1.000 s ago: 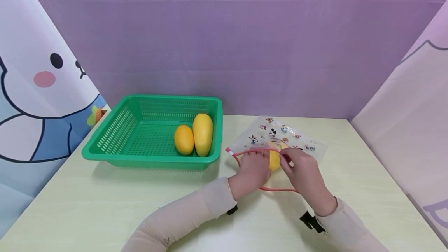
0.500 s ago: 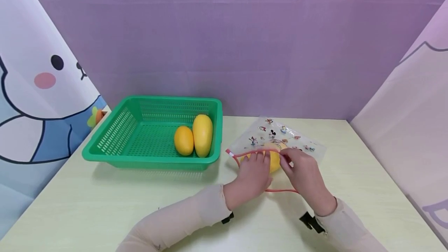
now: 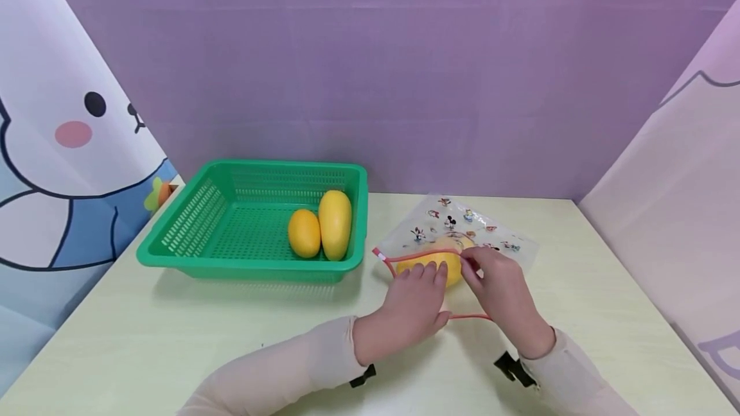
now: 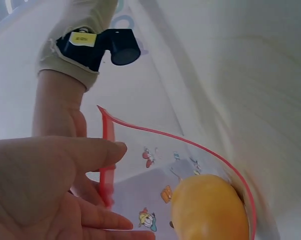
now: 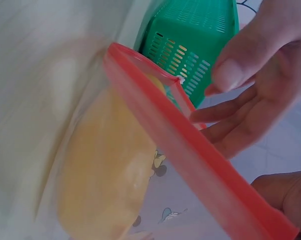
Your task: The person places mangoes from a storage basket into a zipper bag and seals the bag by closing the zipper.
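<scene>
A clear zip bag [image 3: 430, 223] with cartoon prints and a red rim lies on the table, its mouth spread. Inside sits a yellow mango [image 3: 453, 268], partly behind the left fingers; the right wrist view shows the mango [image 5: 108, 165] through the plastic. My left hand [image 3: 407, 307] is at the bag's mouth, fingers extended and just in front of the mango. In the left wrist view, space shows between those fingers and the mango [image 4: 210, 210]. With thumb and fingers, my right hand [image 3: 505, 287] pinches the red rim [image 3: 424, 253] at its right part.
Left of the bag stands a green plastic basket [image 3: 243, 268]. It holds a small orange-yellow mango [image 3: 304, 234] and a longer yellow mango [image 3: 334, 225] side by side. A purple cloth backdrop [image 3: 370, 82] rises behind the pale table [image 3: 220, 320].
My left hand has drawn back out of the bag's mouth, toward the person, its fingers now in front of the upper rim. The mango stays in the bag. My right hand keeps its pinch.
</scene>
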Action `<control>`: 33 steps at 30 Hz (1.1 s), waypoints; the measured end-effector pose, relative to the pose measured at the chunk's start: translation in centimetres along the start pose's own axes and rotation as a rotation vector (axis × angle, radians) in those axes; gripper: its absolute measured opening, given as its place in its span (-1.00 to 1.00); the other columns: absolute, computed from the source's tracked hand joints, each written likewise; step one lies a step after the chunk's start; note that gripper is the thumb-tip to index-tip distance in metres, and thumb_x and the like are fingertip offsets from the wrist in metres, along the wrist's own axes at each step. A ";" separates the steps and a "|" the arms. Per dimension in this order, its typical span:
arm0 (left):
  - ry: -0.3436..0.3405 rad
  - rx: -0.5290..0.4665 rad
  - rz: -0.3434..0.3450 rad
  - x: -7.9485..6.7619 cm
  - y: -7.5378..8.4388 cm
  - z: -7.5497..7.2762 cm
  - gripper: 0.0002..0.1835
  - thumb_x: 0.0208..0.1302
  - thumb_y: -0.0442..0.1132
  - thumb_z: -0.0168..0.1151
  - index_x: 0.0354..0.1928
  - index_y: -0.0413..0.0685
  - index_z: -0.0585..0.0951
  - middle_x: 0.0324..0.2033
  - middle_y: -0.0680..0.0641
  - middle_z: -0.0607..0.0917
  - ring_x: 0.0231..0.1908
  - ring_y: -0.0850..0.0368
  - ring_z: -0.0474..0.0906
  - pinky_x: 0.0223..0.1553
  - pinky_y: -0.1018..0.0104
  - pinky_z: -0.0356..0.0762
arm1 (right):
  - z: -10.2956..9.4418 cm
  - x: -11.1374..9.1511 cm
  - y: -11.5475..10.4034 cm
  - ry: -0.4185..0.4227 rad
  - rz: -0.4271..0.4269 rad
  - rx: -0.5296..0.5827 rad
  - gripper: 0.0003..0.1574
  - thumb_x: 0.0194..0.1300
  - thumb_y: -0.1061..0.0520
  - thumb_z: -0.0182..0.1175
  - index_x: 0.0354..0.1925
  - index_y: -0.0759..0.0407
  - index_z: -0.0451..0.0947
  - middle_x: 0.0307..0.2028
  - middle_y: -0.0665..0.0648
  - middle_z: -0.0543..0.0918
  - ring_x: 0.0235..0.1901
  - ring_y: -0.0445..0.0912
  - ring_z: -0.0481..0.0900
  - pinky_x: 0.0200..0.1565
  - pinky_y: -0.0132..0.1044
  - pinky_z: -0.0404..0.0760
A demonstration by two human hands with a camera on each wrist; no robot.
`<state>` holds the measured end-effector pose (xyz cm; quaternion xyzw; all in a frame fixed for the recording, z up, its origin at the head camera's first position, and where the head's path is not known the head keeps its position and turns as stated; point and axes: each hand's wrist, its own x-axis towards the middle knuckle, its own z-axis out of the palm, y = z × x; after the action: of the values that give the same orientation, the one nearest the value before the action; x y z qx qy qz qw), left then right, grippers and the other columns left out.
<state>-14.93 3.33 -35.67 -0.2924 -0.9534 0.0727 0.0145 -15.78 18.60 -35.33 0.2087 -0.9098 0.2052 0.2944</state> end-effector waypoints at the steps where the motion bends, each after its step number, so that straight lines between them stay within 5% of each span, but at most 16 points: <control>1: 0.001 -0.014 0.014 -0.2 -0.1 -0.1 -0.17 0.18 0.31 0.11 0.37 -0.03 0.27 0.24 0.02 0.45 0.14 0.12 0.42 0.10 0.28 0.46 | 0.0 0.0 0.0 0.000 0.001 0.000 -0.88 0.01 0.39 0.34 -0.40 0.32 0.60 -0.51 0.13 0.62 -0.53 -0.14 0.55 -0.48 -0.28 0.61; 10: -0.003 -0.089 0.043 -1.5 -1.1 -1.0 -0.19 0.20 0.28 0.11 0.36 -0.05 0.28 0.24 -0.01 0.44 0.20 0.11 0.38 0.12 0.30 0.45 | 0.1 -0.1 -0.1 -0.009 0.005 0.006 -0.88 0.02 0.39 0.35 -0.39 0.30 0.61 -0.50 0.12 0.64 -0.52 -0.14 0.56 -0.47 -0.29 0.62; 33: 0.182 -0.166 0.014 -3.3 -5.7 -2.9 -0.22 0.24 0.21 0.12 0.32 -0.19 0.32 0.17 -0.12 0.51 0.14 0.02 0.43 0.06 0.23 0.51 | 0.3 0.0 0.1 -0.024 -0.002 0.006 -0.89 0.04 0.35 0.34 -0.37 0.32 0.61 -0.48 0.13 0.64 -0.50 -0.13 0.55 -0.46 -0.28 0.63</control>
<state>-15.17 -2.85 -31.95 -0.3048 -0.9488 -0.0331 0.0760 -15.93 18.60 -35.57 0.2128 -0.9124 0.2053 0.2832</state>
